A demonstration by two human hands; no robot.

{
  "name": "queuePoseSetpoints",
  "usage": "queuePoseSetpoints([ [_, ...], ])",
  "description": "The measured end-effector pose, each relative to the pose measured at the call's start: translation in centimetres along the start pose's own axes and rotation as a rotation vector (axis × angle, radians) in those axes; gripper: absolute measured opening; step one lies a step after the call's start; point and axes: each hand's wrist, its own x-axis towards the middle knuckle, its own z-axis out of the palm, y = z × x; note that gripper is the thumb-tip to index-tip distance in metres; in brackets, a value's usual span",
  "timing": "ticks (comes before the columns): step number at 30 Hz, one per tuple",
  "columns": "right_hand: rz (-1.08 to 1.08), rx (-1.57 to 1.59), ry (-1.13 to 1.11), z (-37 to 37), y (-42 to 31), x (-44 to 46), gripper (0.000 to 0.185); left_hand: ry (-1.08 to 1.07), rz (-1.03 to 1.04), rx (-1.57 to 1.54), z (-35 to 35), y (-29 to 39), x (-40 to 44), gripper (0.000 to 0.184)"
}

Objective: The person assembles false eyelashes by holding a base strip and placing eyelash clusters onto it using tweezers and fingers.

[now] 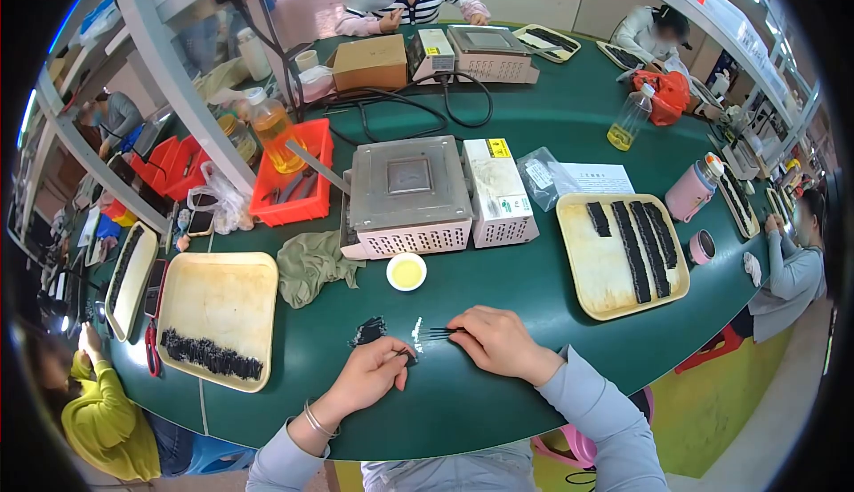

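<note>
My left hand (369, 375) is closed, its thumb and index finger pinched on a small black piece (410, 359). My right hand (498, 341) holds thin dark tweezers (436, 334), whose tips point left. Small white pieces (417, 335) lie in a short column on the green table between my hands. Just above my left hand is a small pile of black pieces (370, 329). A white cup of yellow liquid (406, 271) stands beyond them, in front of a metal-topped heating device (409, 191).
Trays with black strips stand at left (218, 270) and right (583, 278). Around the device are a green cloth (311, 265), a red bin (325, 167) and a pink bottle (692, 191). Other people sit at the far side and both ends.
</note>
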Motion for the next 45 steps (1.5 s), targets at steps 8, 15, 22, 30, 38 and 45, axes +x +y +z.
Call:
queuePoseSetpoints([
  [8, 0.008, -0.006, 0.005, 0.0, -0.1, 0.1, 0.011, 0.011, 0.013, 0.009, 0.1, 0.1, 0.2, 0.013],
  [15, 0.043, 0.038, 0.052, -0.4, 0.2, 1.0, 0.011, 0.035, -0.016, -0.07, -0.3, 0.7, 0.5, 0.014],
  [22, 0.242, 0.327, -0.016, -1.3, -0.2, 1.7, 0.011, 0.009, 0.028, 0.094, 0.1, 1.9, 0.8, 0.016],
  [30, 0.362, 0.501, -0.068, 0.4, -0.9, 0.6, 0.01, 0.028, 0.023, -0.066, 0.4, 0.8, 0.5, 0.015],
  [38, 0.353, 0.493, -0.076, 0.9, -1.1, 1.0, 0.008, 0.032, 0.011, -0.053, 0.4, 0.5, 0.6, 0.013],
  [45, 0.34, 0.453, -0.093, 0.8, -1.2, 1.1, 0.008, 0.043, 0.109, -0.002, 0.6, 0.2, 0.6, 0.011],
])
